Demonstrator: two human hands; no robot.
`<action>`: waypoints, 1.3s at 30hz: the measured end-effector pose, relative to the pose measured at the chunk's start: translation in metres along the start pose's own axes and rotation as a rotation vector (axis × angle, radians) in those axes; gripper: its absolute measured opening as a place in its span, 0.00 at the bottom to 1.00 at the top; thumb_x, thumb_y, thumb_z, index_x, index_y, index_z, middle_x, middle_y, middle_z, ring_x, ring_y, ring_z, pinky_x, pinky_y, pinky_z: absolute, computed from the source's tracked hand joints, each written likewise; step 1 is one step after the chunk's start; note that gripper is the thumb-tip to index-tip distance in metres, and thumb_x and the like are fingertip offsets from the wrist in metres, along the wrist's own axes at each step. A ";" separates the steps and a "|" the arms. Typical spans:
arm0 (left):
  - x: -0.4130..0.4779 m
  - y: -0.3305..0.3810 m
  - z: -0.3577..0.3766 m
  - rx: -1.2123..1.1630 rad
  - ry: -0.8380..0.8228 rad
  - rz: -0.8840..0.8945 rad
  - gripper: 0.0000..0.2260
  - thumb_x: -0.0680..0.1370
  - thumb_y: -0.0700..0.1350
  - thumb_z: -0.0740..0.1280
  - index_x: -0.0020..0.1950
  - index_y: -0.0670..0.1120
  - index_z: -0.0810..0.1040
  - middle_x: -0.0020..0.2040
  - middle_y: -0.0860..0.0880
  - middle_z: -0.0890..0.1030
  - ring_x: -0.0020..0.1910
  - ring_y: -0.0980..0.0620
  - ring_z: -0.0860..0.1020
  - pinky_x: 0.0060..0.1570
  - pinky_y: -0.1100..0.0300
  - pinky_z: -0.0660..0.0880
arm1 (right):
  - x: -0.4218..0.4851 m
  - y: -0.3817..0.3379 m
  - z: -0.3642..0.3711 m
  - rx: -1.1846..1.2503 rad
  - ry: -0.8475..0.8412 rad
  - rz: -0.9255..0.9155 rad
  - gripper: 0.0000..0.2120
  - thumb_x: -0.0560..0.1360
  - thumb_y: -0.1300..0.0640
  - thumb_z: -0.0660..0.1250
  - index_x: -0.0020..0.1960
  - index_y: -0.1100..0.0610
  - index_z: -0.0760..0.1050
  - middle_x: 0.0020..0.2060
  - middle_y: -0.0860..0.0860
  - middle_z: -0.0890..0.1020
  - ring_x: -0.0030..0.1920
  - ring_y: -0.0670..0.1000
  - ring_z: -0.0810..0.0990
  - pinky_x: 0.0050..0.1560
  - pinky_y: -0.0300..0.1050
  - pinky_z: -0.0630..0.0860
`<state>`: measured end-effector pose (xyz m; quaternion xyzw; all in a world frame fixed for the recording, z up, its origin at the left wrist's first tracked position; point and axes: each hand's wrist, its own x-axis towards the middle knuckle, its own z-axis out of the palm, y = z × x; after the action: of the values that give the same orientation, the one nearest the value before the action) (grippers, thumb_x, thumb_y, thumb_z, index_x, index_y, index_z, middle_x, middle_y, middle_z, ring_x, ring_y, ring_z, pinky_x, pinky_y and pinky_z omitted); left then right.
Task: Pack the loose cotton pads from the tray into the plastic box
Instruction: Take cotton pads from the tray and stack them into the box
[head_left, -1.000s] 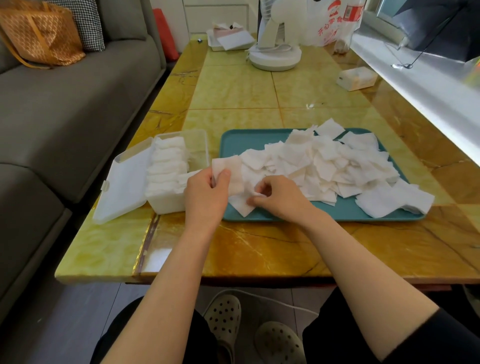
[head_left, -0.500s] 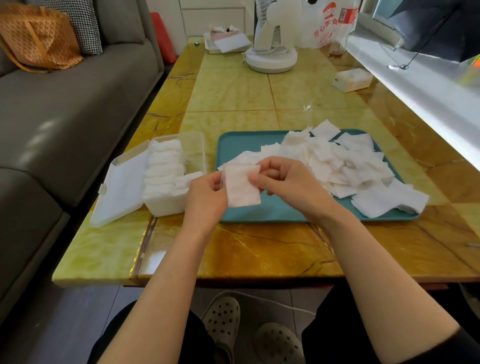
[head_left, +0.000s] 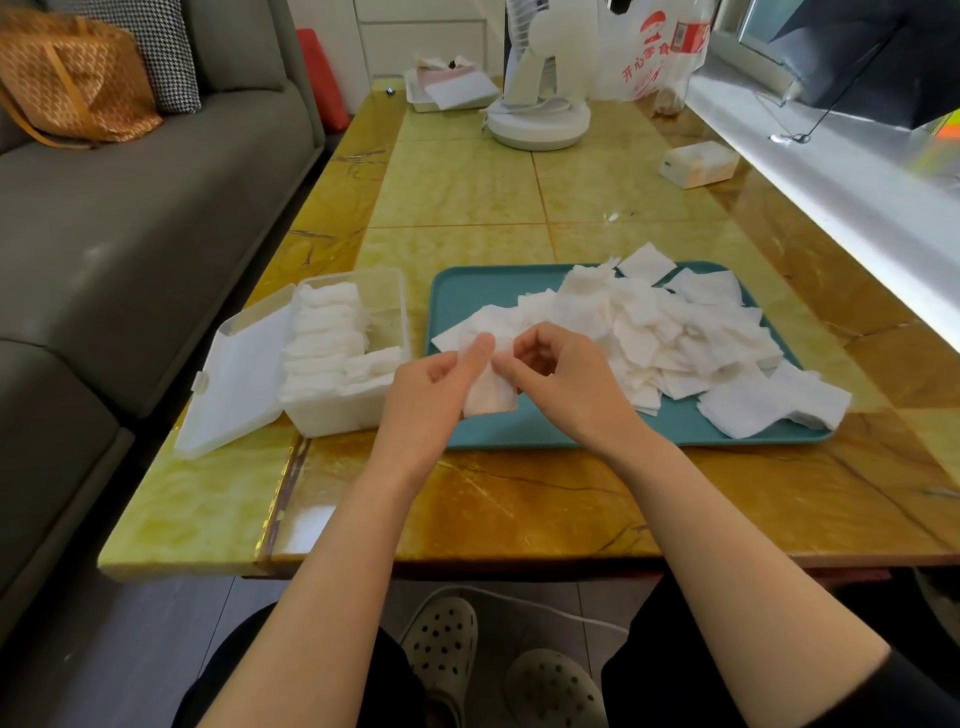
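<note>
Task partly done. The plastic box (head_left: 337, 415), lid (head_left: 234, 384) open, stands just left of the tray (head_left: 478, 296). Packed pads (head_left: 324, 338) fill its left side, and the right side shows room. A large loose pile (head_left: 675, 332) lies on the tray, with some pads overhanging its near right corner.

Left hand (head_left: 431, 384) and right hand (head_left: 566, 379) both pinch a held pad (head_left: 491, 397) above the tray's near edge; whether it is 1 pad or several I cannot tell.

A fan (head_left: 540, 122) and a small carton (head_left: 698, 163) sit well apart on the surface (head_left: 467, 197). In my judgement nothing blocks the way to the box.
</note>
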<state>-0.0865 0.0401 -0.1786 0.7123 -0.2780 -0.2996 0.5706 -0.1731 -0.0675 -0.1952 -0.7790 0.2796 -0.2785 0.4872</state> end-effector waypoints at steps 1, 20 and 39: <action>0.000 -0.001 0.000 0.047 0.012 0.037 0.08 0.77 0.51 0.68 0.41 0.50 0.82 0.42 0.46 0.85 0.44 0.51 0.82 0.45 0.59 0.77 | 0.001 -0.001 0.000 0.026 -0.017 0.011 0.04 0.74 0.58 0.69 0.42 0.56 0.75 0.35 0.51 0.80 0.34 0.44 0.76 0.35 0.32 0.72; 0.010 -0.007 -0.012 0.190 0.311 0.102 0.07 0.77 0.43 0.68 0.38 0.49 0.78 0.41 0.41 0.83 0.41 0.48 0.78 0.46 0.46 0.76 | 0.018 0.019 0.017 -0.856 -0.115 -0.069 0.15 0.81 0.50 0.57 0.53 0.58 0.77 0.50 0.54 0.79 0.50 0.55 0.76 0.47 0.50 0.73; 0.016 -0.005 -0.012 0.242 0.284 0.063 0.10 0.77 0.43 0.67 0.41 0.37 0.80 0.36 0.40 0.79 0.37 0.50 0.72 0.37 0.54 0.70 | 0.047 0.022 0.015 -0.655 0.084 -0.021 0.10 0.80 0.57 0.57 0.51 0.61 0.75 0.47 0.55 0.79 0.47 0.56 0.76 0.46 0.50 0.71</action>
<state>-0.0664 0.0374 -0.1831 0.8018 -0.2506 -0.1423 0.5235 -0.1338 -0.1004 -0.2133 -0.8849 0.3664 -0.2107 0.1959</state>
